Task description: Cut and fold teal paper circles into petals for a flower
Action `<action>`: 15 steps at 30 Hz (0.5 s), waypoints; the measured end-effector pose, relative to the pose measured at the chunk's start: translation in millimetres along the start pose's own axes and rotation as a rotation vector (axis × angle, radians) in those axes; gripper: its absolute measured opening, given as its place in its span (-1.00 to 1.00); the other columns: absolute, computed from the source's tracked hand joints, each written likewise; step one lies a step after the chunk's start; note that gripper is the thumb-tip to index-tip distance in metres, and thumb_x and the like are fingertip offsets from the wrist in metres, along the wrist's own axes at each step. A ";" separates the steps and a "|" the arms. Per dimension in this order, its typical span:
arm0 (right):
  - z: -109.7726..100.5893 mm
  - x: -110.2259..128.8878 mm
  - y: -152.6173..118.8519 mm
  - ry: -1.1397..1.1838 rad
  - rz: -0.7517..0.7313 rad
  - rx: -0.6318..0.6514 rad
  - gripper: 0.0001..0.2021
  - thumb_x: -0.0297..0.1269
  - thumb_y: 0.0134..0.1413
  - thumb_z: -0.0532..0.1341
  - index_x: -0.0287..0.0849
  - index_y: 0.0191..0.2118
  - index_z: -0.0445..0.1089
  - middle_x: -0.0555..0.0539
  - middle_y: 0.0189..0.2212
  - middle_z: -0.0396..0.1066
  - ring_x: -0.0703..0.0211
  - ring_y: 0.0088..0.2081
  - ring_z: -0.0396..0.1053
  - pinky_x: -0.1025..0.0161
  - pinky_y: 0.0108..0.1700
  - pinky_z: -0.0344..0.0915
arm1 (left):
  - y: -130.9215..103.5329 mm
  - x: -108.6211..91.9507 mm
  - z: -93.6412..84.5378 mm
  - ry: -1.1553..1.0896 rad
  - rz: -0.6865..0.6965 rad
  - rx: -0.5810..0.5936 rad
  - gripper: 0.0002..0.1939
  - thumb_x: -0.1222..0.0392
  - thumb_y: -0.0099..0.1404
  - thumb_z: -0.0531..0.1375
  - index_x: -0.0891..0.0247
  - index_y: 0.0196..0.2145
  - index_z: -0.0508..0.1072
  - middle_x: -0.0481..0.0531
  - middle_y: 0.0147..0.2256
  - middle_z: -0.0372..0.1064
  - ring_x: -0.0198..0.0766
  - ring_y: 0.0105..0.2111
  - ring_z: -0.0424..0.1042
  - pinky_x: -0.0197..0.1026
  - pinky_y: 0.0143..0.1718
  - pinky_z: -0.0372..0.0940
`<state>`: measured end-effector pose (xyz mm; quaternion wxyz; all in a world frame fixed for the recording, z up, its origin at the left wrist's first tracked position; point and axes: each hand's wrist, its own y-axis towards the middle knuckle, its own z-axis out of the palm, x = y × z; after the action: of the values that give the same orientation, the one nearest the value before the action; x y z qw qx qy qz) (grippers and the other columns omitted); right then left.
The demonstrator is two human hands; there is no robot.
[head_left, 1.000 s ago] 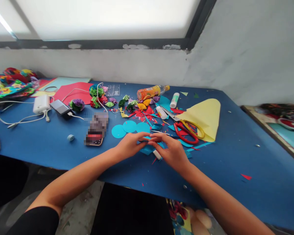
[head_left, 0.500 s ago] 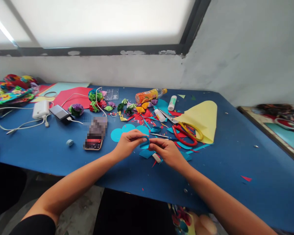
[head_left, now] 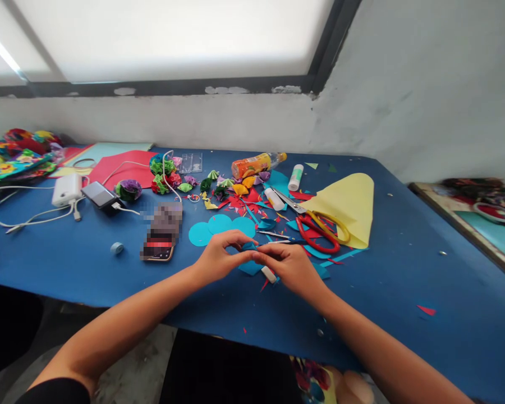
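A small piece of blue paper [head_left: 249, 246] is pinched between both hands, mostly covered by the fingers. My left hand [head_left: 223, 255] grips it from the left, thumb and fingers closed. From the right, my right hand [head_left: 292, 264] holds it too, and the two thumb tips meet. Light-blue paper circles [head_left: 221, 224] lie just beyond my left hand. Under and beside the hands are a white eraser [head_left: 269, 274] and blue paper scraps [head_left: 251, 267]. Large scissors [head_left: 320, 230] with red and yellow handles rest beyond my right hand.
A phone [head_left: 162, 233], a power bank [head_left: 66, 189] with white cables and a roll of tape [head_left: 116, 248] are on the left. Behind lie an orange drink bottle [head_left: 256, 165], glue sticks [head_left: 295, 177] and folded paper flowers [head_left: 164, 168]. Yellow paper [head_left: 349, 207] lies right.
Both thumbs have come together under the blue paper, which now shows less between the fingers. My hands have dropped slightly, and the view has shifted a little.
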<state>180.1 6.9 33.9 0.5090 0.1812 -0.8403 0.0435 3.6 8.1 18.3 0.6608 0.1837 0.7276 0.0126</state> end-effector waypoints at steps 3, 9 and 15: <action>0.2 1.1 -0.7 -0.044 -0.030 0.004 -0.70 -0.08 0.02 0.21 -0.20 -0.41 0.55 -0.01 -0.58 0.46 0.21 -0.53 0.34 0.33 -0.50 0.21 | 0.0 0.1 0.6 0.024 0.019 -0.011 -0.69 -0.02 0.15 0.24 0.33 -0.41 0.53 0.09 -0.40 0.48 -0.29 -0.39 0.42 -0.29 -0.38 0.32; 0.6 4.1 -1.0 -0.021 -0.058 -0.074 -0.78 -0.14 0.04 0.21 -0.13 -0.36 0.55 -0.03 -0.46 0.55 0.09 -0.40 0.48 0.25 -0.34 0.37 | 0.5 -0.2 0.9 0.068 0.009 -0.051 -0.70 0.00 0.18 0.22 0.33 -0.43 0.52 0.06 -0.43 0.48 -0.30 -0.41 0.42 -0.30 -0.40 0.30; -2.8 2.9 0.0 -0.044 -0.107 -0.103 -0.80 -0.15 0.02 0.22 -0.12 -0.39 0.55 -0.05 -0.45 0.55 0.06 -0.39 0.50 0.20 -0.29 0.42 | 0.9 0.3 -1.1 0.167 0.015 0.009 -0.80 0.13 0.20 0.21 0.34 -0.40 0.53 0.04 -0.47 0.47 -0.33 -0.45 0.40 -0.32 -0.43 0.28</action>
<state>181.3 6.9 37.8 0.5008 0.2006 -0.8414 -0.0310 2.8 9.3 18.3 0.5968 0.1903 0.7790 0.0295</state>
